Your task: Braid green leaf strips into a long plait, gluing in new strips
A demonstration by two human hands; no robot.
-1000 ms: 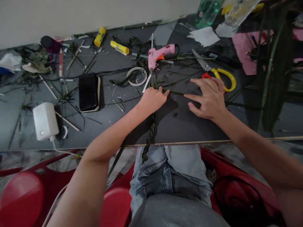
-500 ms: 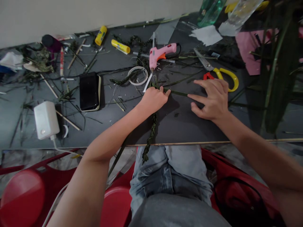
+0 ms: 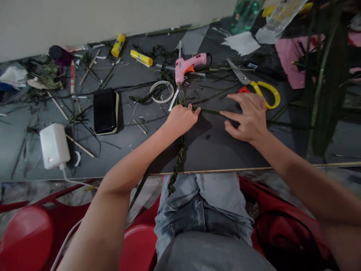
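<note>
Head view: green strip [image 3: 210, 110] between both hands.

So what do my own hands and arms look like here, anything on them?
The left hand and right hand are ungloved, with no ring visible. The left forearm and right forearm are bare too: no watch, bracelet, sleeve or cable shows on either.

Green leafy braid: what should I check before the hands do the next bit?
1. Narrow green leaf strip reaches from left hand to right hand: ok.
2. Dark green braided leaf strand all on the dark grey table: not ok, its end hangs over the edge.
3. Yellow-and-red-handled metal scissors uncovered: not ok, right hand partly covers the handles.
4. Pink plastic glue gun cool: cannot tell.
5. Braid's top neat: cannot tell, left hand hides it.
</note>
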